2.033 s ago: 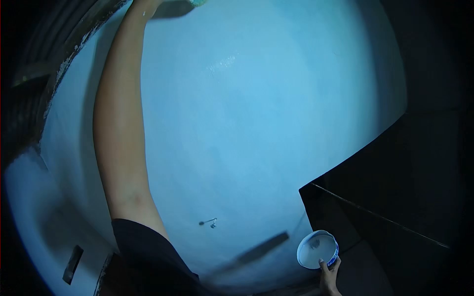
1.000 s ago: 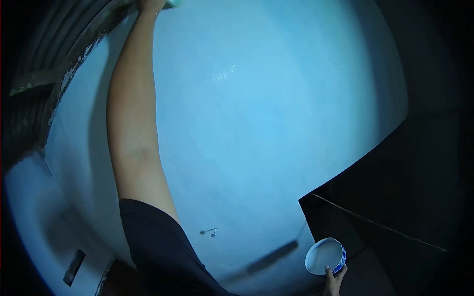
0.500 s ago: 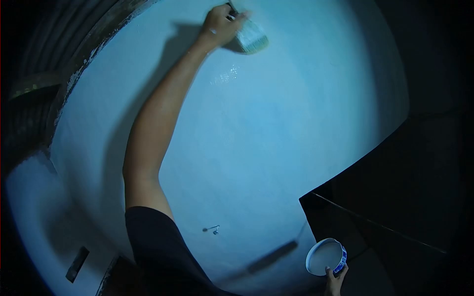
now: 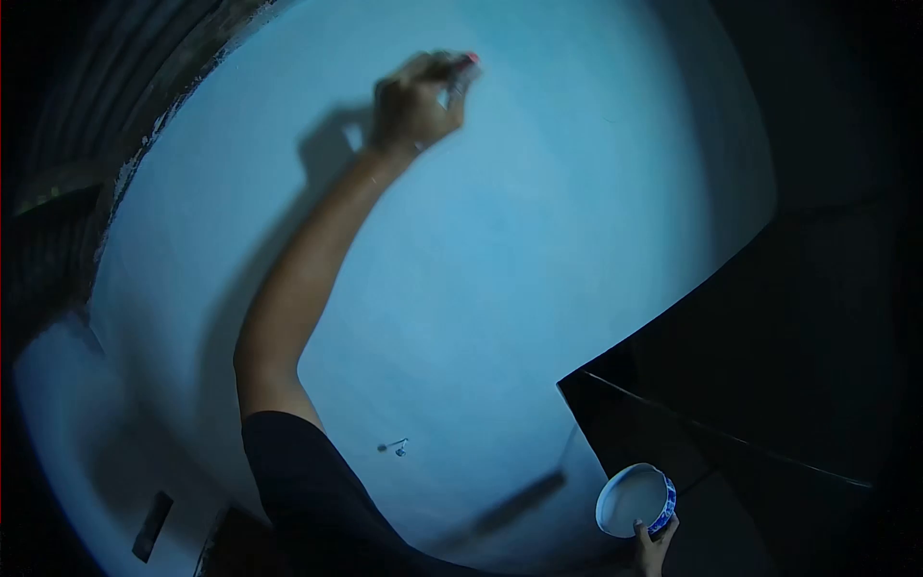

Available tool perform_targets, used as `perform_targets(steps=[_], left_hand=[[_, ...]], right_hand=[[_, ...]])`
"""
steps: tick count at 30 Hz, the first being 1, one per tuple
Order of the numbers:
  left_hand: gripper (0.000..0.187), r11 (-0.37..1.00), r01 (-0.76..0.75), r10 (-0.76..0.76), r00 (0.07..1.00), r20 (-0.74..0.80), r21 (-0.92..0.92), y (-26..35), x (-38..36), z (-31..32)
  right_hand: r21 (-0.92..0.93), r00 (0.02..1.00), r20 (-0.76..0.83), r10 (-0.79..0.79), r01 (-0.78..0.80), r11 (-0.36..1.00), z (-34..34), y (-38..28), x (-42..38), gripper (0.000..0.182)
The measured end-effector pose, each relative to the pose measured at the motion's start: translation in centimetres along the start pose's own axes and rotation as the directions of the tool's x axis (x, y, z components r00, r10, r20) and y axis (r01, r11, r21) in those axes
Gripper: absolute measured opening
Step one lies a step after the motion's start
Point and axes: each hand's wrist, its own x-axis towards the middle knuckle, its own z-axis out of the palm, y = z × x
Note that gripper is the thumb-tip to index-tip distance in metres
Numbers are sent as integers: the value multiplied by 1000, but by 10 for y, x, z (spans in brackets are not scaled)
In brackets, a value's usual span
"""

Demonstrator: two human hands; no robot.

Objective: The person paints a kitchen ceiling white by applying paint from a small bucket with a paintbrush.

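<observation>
Most of the view is taken up by a pale wall (image 4: 500, 279), tinted blue by the light and shaded toward its right edge. Near its top, a blurred brush (image 4: 466, 65) is gripped in the left hand (image 4: 415, 113), with the fingers closed around it (a red tip can be seen, but the bristles cannot be made out). A shadow (image 4: 327, 149) is cast on the wall beside the raised arm. At lower right, a blue-and-white bowl (image 4: 633, 502) is held tilted by the right hand (image 4: 652, 550), its thumb placed at the rim. A small metal hook (image 4: 401, 448) is fixed low on the wall. At upper left, the wall is bordered by a rough, dark edge (image 4: 144, 144), and at lower left a dark slot (image 4: 153, 526) is seen. The right side is filled by darkness, crossed by a thin pale line (image 4: 731, 439).
</observation>
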Motion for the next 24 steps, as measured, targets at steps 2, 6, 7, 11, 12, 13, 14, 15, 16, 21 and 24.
perform_targets(steps=[2,6,7,11,12,13,14,15,16,21,24], left_hand=[[16,937,136,-101,987,124,-322,69,-25,6],[34,810,526,-414,827,382,-261,42,-26,12],[36,760,592,-516,800,306,-268,-8,-28,22],[30,920,327,-309,944,-115,215,-212,22,-40],[32,836,497,-426,855,-297,232,-187,41,-55],[30,722,526,-436,850,-295,450,-169,58,-76],[30,695,541,-441,841,-315,473,-179,56,-80],[31,720,512,-432,859,-274,469,-192,49,-80],[33,744,482,-421,876,-235,463,-202,36,-75],[18,955,60,-62,998,-1,289,-55,-22,-35],[20,974,50,-17,989,148,-222,56,-58,-18]], right_hand=[[40,1000,0,-7,7,999,-7,7,3,71],[-83,999,29,-46,49,995,-6,-11,1,72],[-124,999,40,-30,35,992,-5,-18,-2,72],[-146,995,74,-59,70,987,-13,-9,-1,73],[-137,996,61,-58,66,988,-13,-7,-1,72],[-127,997,48,-58,64,990,-13,-4,-1,72],[-133,997,48,-53,59,989,-15,2,0,72],[-97,997,79,3,5,995,-18,10,3,67],[-62,992,111,56,-49,997,-22,15,6,65],[48,992,117,39,-45,998,-26,20,7,67],[-9,990,138,11,-9,1000,-33,21,8,67]])
